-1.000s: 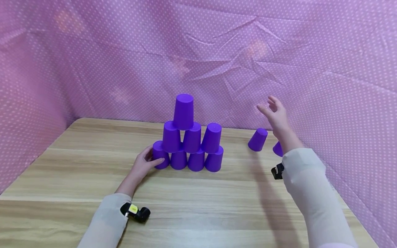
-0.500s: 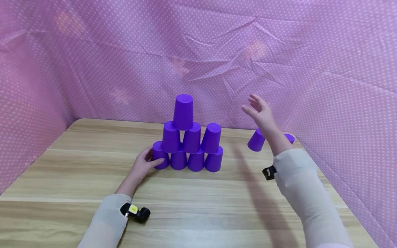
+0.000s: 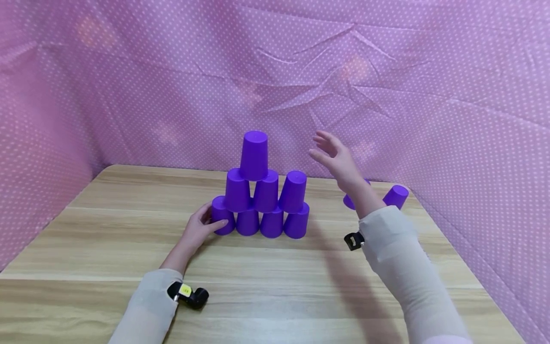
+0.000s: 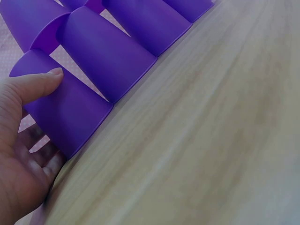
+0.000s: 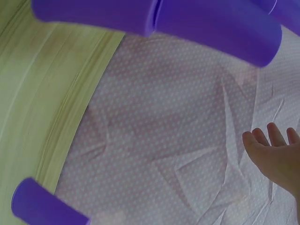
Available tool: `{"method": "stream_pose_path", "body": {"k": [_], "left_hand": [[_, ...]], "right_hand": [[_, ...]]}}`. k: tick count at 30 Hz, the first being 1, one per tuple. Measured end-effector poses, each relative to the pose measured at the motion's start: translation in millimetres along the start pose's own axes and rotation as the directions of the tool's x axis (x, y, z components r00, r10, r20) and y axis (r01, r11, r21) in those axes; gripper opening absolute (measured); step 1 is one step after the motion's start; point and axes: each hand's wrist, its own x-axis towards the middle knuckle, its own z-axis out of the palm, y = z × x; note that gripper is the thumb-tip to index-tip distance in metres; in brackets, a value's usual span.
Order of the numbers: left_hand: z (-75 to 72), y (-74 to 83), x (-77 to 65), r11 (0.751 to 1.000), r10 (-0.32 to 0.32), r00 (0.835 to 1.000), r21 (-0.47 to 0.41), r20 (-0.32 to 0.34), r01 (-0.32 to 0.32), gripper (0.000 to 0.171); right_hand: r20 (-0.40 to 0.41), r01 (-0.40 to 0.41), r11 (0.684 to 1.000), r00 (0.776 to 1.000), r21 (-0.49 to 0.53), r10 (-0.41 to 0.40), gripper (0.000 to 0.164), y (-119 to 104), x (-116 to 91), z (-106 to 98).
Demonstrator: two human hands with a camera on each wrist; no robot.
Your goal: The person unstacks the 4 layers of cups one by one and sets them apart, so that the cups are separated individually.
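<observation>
Purple cups stand upside down in a stepped stack, with several in the bottom row, three in the middle row and a single top cup (image 3: 254, 155). My left hand (image 3: 198, 230) grips the bottom row's leftmost cup (image 3: 223, 208). In the left wrist view the thumb (image 4: 40, 84) lies across that cup's front, and the other fingers are at its far side, partly hidden. My right hand (image 3: 337, 161) is raised in the air to the right of the stack, fingers apart and holding nothing. Beside it, the rightmost middle-row cup (image 3: 293, 192) is nearest.
Two more upturned purple cups stand at the back right of the wooden table (image 3: 258, 286): one cup (image 3: 349, 202) is partly covered by my right forearm, the other cup (image 3: 396, 195) stands farther right. Pink dotted cloth (image 3: 193, 110) hangs around the table's back and sides.
My right hand has moved left through the air toward the stack, away from the two separate cups. My left hand and the stacked cups have stayed in place.
</observation>
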Motion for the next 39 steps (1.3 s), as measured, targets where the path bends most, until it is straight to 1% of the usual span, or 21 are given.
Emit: {"method": "stream_pose_path", "body": {"k": [9, 15, 19, 22, 26, 29, 32, 36, 39], "left_hand": [[-0.3, -0.3, -1.9, 1.0, 0.006, 1.0, 0.007, -0.002, -0.006, 0.065], [0.3, -0.2, -2.2, 1.0, -0.009, 1.0, 0.013, -0.006, 0.009, 0.066], [0.2, -0.9, -2.0, 1.0, -0.015, 1.0, 0.007, -0.009, 0.015, 0.067], [0.0, -0.9, -2.1, 1.0, -0.014, 1.0, 0.009, -0.011, 0.014, 0.067], [0.2, -1.0, -2.1, 1.0, -0.018, 1.0, 0.01, -0.006, 0.018, 0.067], [0.5, -0.7, -1.7, 1.0, -0.018, 1.0, 0.007, -0.006, 0.018, 0.067], [0.3, -0.1, -1.3, 1.0, -0.012, 1.0, 0.014, -0.007, 0.012, 0.067], [-0.1, 0.3, -0.6, 1.0, -0.008, 1.0, 0.024, -0.007, 0.008, 0.067], [0.1, 0.7, -0.5, 1.0, -0.014, 1.0, 0.024, -0.007, 0.014, 0.067]], "right_hand": [[0.069, 0.042, 0.998, 0.997, 0.056, -0.046, 0.058, -8.3, 4.6, 30.1], [0.129, 0.005, 0.999, 0.992, 0.046, -0.011, 0.058, -15.3, 6.8, 47.1], [0.168, 0.008, 1.0, 0.986, 0.025, -0.012, 0.06, -20.0, 8.2, 59.1], [0.191, 0.01, 0.999, 0.982, 0.036, -0.017, 0.062, -21.9, 8.7, 68.6], [0.215, -0.013, 0.997, 0.977, 0.072, -0.003, 0.064, -23.4, 8.9, 79.5], [0.214, -0.027, 0.997, 0.977, 0.078, 0.01, 0.065, -23.7, 9.9, 85.3], [0.189, -0.024, 0.997, 0.982, 0.07, 0.01, 0.066, -22.7, 11.9, 89.6], [0.155, -0.014, 0.998, 0.988, 0.059, 0.005, 0.064, -21.6, 13.4, 93.6], [0.142, -0.016, 0.997, 0.99, 0.069, 0.006, 0.061, -21.0, 14.3, 95.9]]}}
